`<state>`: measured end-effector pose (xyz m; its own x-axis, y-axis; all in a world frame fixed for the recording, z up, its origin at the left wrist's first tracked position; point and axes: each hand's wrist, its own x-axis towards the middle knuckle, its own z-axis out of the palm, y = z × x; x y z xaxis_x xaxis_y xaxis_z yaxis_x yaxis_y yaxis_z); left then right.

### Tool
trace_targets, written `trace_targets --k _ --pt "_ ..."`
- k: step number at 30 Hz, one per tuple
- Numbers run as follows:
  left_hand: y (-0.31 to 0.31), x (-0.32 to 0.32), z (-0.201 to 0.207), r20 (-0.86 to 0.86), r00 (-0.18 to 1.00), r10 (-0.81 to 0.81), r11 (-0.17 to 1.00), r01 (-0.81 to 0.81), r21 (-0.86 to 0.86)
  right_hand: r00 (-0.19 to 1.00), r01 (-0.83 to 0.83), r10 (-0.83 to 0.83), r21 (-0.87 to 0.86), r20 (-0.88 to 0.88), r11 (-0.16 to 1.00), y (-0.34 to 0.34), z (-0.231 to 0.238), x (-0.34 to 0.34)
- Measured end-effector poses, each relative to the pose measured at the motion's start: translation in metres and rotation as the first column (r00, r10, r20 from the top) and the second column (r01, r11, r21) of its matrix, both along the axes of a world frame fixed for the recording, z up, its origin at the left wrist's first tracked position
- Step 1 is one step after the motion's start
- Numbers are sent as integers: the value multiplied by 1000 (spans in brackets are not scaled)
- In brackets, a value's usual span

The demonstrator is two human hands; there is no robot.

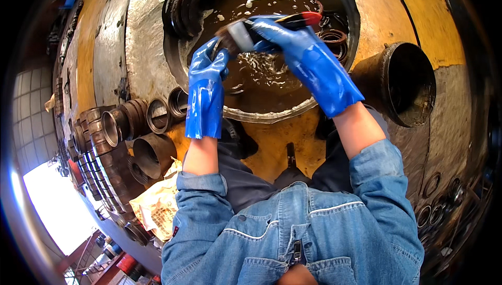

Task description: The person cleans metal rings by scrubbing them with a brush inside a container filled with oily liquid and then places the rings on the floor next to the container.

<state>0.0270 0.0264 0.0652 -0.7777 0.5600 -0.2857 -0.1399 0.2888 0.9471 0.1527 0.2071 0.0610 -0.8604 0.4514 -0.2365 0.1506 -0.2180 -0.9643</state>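
Both my hands wear long blue rubber gloves and are held over a round tub [272, 116] of murky brown liquid. My left hand [206, 62] is closed on the edge of a brown, curved metal part [225, 41], perhaps a ring. In my right hand [285, 39] is a hand tool with a black and red handle [312, 18], its red end pointing away to the right. A blurred pale grey piece [241, 36] lies between my hands against the metal part; whether it is the tool's head I cannot tell.
Dark rings [183, 7] lean inside the tub's left wall, and reddish-brown rings [333, 36] lie at its right. A large open metal cylinder [410, 85] lies right of the tub. Several metal sleeves [158, 115] stand left, near a crumpled paper bag [159, 201]. Small rings [436, 214] lie far right.
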Motion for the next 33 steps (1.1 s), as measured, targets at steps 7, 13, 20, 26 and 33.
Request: trace_targets --k 7,13,20,26,33 --pt "-16 -15 3 -76 985 -153 988 153 -7 939 335 -317 -148 134 930 6 16 5" --pt "-40 -51 0 123 992 -25 910 -29 414 805 575 -520 -587 284 569 40 -41 5" --pt "-44 -69 -16 390 920 42 791 -270 549 854 507 -283 -575 437 642 13 -74 4" --pt "-42 -61 -26 452 865 220 811 -419 408 917 -58 -91 355 390 933 -14 -42 37" --pt "-31 -54 -36 419 840 345 826 -484 290 919 20 -21 7 393 1000 -19 -16 11"
